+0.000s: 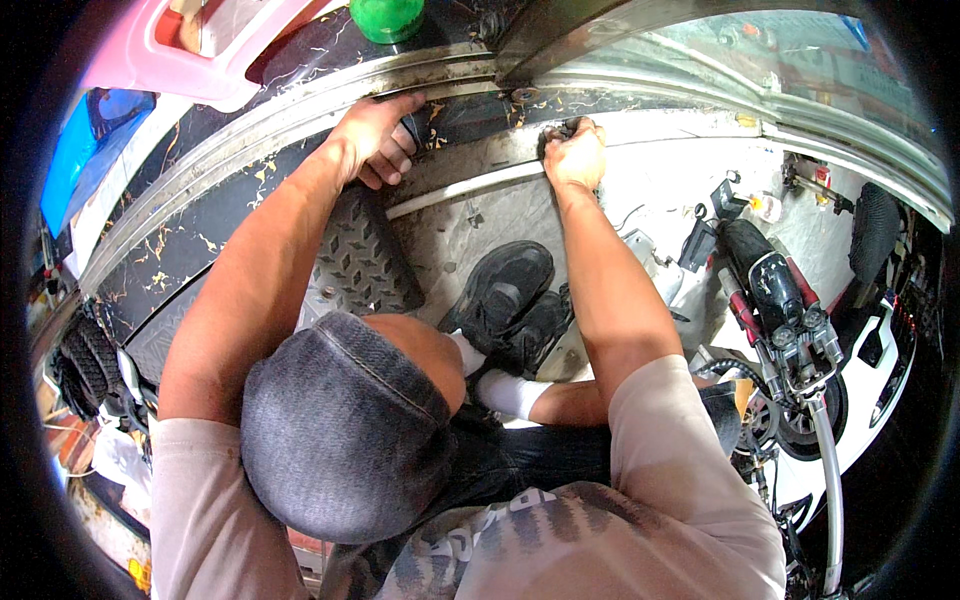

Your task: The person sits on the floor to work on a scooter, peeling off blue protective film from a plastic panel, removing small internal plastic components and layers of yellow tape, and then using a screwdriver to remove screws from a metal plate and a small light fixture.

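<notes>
My left hand (383,143) is at a black marbled ledge (470,118), just below a metal track (350,88). Its thumb stretches along the track, while its fingers curl around something dark that I cannot make out. Farther right, my right hand (578,157) is closed on a small dark thing (560,132), mostly covered by the fingers, at the ledge's pale front face. A white strip (465,186) runs along the foot of that face, ending beside my right wrist. Below my left hand lies a dark grey piece with a raised diamond pattern (362,255).
Above the track are a pink plastic piece (170,70) and a green container (388,18). Glass panels (690,65) rise at the upper right. Motorcycle parts with red shock absorbers (780,280) stand at the right. My black shoes (510,285) rest on the pale floor between my arms.
</notes>
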